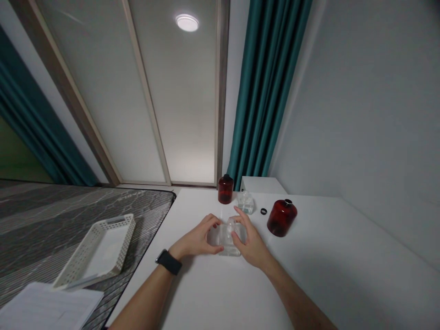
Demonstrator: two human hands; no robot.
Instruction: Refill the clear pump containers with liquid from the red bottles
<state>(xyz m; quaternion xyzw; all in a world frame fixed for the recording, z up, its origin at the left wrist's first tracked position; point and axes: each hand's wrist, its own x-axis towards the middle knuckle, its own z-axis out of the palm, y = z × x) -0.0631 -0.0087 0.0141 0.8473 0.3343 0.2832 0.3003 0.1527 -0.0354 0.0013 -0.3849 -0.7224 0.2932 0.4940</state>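
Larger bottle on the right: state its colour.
Dark translucent red bottle, uncapped, seen in the head view.

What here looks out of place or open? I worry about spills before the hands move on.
One red bottle stands uncapped, and a small black ring, maybe its cap, lies apart on the table. The other red bottle is capped. Both hands grip a clear bottle. No spill shows.

Both forearms reach forward – left hand (197,239) and right hand (250,243) cupped together
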